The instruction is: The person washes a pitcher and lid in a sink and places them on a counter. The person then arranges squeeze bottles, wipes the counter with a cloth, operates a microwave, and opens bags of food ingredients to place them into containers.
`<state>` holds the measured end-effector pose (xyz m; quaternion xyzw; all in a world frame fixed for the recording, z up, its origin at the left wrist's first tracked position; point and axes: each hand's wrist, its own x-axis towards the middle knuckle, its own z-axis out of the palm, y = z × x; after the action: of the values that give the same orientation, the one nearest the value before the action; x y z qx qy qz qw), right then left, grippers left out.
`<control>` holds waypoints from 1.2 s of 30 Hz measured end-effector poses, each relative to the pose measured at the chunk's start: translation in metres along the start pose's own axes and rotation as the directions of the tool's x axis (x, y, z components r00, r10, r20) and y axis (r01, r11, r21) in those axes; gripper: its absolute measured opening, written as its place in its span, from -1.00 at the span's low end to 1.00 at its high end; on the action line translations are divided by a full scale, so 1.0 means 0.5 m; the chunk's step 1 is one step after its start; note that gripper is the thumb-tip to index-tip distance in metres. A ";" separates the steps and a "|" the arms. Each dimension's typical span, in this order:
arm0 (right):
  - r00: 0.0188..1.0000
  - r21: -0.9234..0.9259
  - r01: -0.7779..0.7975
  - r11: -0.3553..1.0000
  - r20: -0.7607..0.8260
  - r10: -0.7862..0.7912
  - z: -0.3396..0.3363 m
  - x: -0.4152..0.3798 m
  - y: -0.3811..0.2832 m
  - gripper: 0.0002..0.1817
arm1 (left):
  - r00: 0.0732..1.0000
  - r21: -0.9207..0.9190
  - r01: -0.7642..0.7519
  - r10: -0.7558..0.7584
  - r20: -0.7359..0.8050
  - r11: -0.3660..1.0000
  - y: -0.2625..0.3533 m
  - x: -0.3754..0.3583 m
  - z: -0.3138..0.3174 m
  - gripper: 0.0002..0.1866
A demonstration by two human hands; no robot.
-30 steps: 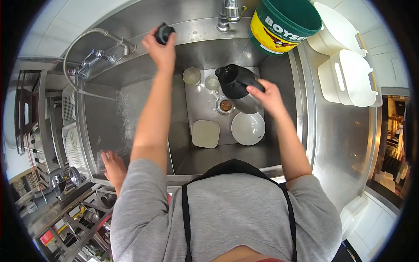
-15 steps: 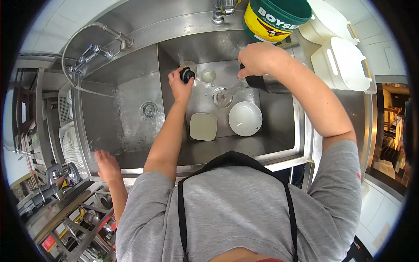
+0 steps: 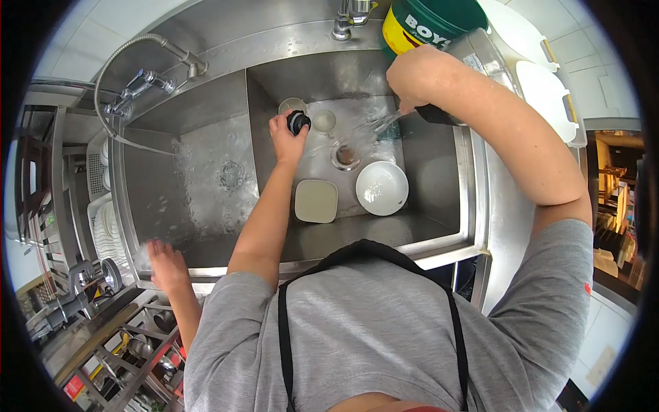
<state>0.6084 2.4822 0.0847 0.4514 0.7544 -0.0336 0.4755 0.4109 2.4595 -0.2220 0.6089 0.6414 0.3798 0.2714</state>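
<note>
My left hand (image 3: 288, 141) grips a round black lid (image 3: 298, 122) over the right-hand sink basin. Just behind it stands a pale round cup (image 3: 293, 104), partly covered by my fingers, and a small cup (image 3: 323, 121) sits to the right. My right hand (image 3: 415, 86) is closed on a tilted clear jug (image 3: 480, 55) with a black section (image 3: 439, 115); my forearm hides much of it and the exact grip. Water streams from the jug's side into the basin near the drain (image 3: 345, 156). A white bowl (image 3: 382, 188) and a squarish pale dish (image 3: 316, 201) lie nearer me.
In the left basin (image 3: 213, 158), water runs from a hose tap (image 3: 171, 51). Another person's hand (image 3: 168, 268) is at its near left corner, by something clear. A green bucket (image 3: 405, 31) and white bins (image 3: 546, 96) stand behind right.
My right hand has moved back and slightly right, tipping the jug so its clear body now shows behind my forearm. The water stream has spread. My left hand with the lid has barely shifted.
</note>
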 end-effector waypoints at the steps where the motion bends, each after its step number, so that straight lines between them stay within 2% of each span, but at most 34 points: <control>1: 1.000 -0.002 -0.002 1.000 0.000 0.002 0.000 -0.006 0.000 -0.61 | 1.000 -0.002 -0.001 0.001 -0.001 1.000 -0.001 0.000 0.001 -0.44; 4: 1.000 -0.018 0.010 1.000 -0.023 -0.011 0.005 -0.021 0.005 -0.63 | 1.000 -0.032 0.011 -0.012 -0.015 0.999 -0.001 -0.003 0.001 -0.48; 6: 1.000 0.069 -0.024 0.997 0.014 0.023 0.008 -0.031 0.015 -0.61 | 0.994 -0.127 0.103 -0.107 -0.023 0.987 0.002 -0.003 0.002 -0.54; 7: 1.000 0.069 -0.025 0.997 0.012 0.024 0.021 -0.038 0.027 -0.61 | 0.994 -0.126 0.101 -0.105 -0.025 0.987 0.005 -0.002 0.000 -0.54; 8: 0.989 0.243 0.038 0.969 -0.148 -0.001 0.044 -0.049 0.046 -0.59 | 0.957 -0.389 0.288 -0.274 0.092 0.875 0.007 -0.002 -0.003 -0.57; 9: 0.952 0.397 0.126 0.909 -0.306 0.001 0.068 -0.059 0.066 -0.57 | 0.886 -0.594 0.459 -0.393 0.248 0.661 0.010 -0.002 -0.007 -0.61; 10: 0.952 0.396 0.127 0.909 -0.306 0.001 0.095 -0.065 0.084 -0.57 | 0.886 -0.594 0.459 -0.393 0.247 0.661 0.014 -0.005 -0.016 -0.61; 12: 0.909 0.712 0.353 0.607 -0.414 -0.043 0.156 -0.073 0.118 -0.60 | 0.839 -0.674 0.541 -0.377 0.392 0.504 0.026 -0.014 -0.037 -0.65; 14: 0.927 0.896 0.362 0.259 -0.376 0.006 0.213 -0.102 0.117 -0.65 | 0.841 -0.691 0.535 -0.386 0.379 0.487 0.039 -0.028 -0.029 -0.63; 15: 0.897 0.894 0.439 0.095 -0.441 0.007 0.256 -0.101 0.112 -0.72 | 0.832 -0.724 0.537 -0.416 0.368 0.433 0.048 -0.035 -0.022 -0.63; 16: 0.803 0.804 0.589 0.076 -0.593 0.054 0.299 -0.090 0.103 -0.75 | 0.821 -0.756 0.534 -0.445 0.357 0.378 0.060 -0.044 -0.013 -0.63; 17: 0.824 0.827 0.562 0.028 -0.562 0.076 0.324 -0.097 0.099 -0.77 | 0.791 -0.742 0.555 -0.513 0.332 0.376 0.078 -0.055 -0.002 -0.62; 18: 0.846 0.848 0.529 -0.026 -0.525 0.099 0.348 -0.108 0.088 -0.78 | 0.790 -0.739 0.559 -0.512 0.337 0.377 0.080 -0.065 0.002 -0.62; 20: 0.813 0.793 0.575 -0.203 -0.525 0.251 0.401 -0.117 0.060 -0.78 | 0.777 -0.641 0.615 -0.493 0.392 0.460 0.084 -0.077 0.023 -0.61; 21: 0.730 0.714 0.666 -0.217 -0.565 0.385 0.417 -0.122 0.045 -0.75 | 0.776 -0.608 0.624 -0.478 0.410 0.491 0.081 -0.085 0.031 -0.59; 22: 0.730 0.717 0.663 -0.216 -0.555 0.400 0.441 -0.121 0.042 -0.75 | 0.776 -0.602 0.627 -0.468 0.424 0.494 0.085 -0.092 0.033 -0.59; 24: 0.540 0.555 0.811 -0.186 -0.587 0.603 0.492 -0.118 0.047 -0.64 | 0.742 -0.563 0.670 -0.452 0.494 0.485 0.098 -0.099 0.040 -0.57; 25: 0.476 0.481 0.851 -0.212 -0.534 0.698 0.500 -0.112 0.039 -0.51 | 0.738 -0.539 0.675 -0.453 0.501 0.504 0.109 -0.101 0.041 -0.57; 26: 0.469 0.485 0.851 -0.203 -0.525 0.710 0.514 -0.113 0.041 -0.51 | 0.738 -0.535 0.674 -0.440 0.512 0.509 0.121 -0.102 0.044 -0.57; 28: 0.372 0.420 0.895 -0.148 -0.523 0.767 0.529 -0.119 0.041 -0.36 | 0.746 -0.524 0.664 -0.432 0.507 0.533 0.138 -0.103 0.045 -0.62; 29: 0.307 0.433 0.900 -0.059 -0.529 0.791 0.533 -0.120 0.039 -0.31 | 0.749 -0.514 0.660 -0.421 0.512 0.549 0.137 -0.100 0.048 -0.63; 30: 0.305 0.437 0.897 -0.059 -0.518 0.799 0.541 -0.123 0.036 -0.31 | 0.745 -0.505 0.663 -0.416 0.522 0.553 0.143 -0.101 0.046 -0.63; 32: 0.285 0.301 0.944 -0.134 -0.540 0.792 0.560 -0.128 0.033 -0.28 | 0.775 -0.518 0.621 -0.362 0.518 0.588 0.155 -0.100 0.044 -0.64; 34: 0.276 0.308 0.943 -0.123 -0.520 0.808 0.562 -0.130 0.021 -0.24 | 0.773 -0.498 0.617 -0.352 0.528 0.609 0.165 -0.101 0.041 -0.66; 36: 0.282 0.082 0.957 -0.277 -0.465 0.839 0.573 -0.116 0.010 -0.24 | 0.773 -0.500 0.612 -0.331 0.541 0.613 0.173 -0.103 0.038 -0.66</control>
<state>0.8168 2.3101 -0.0266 0.3433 0.4556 -0.4156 -0.7083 0.4820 2.4093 -0.1678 0.3426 0.5383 0.3591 0.6811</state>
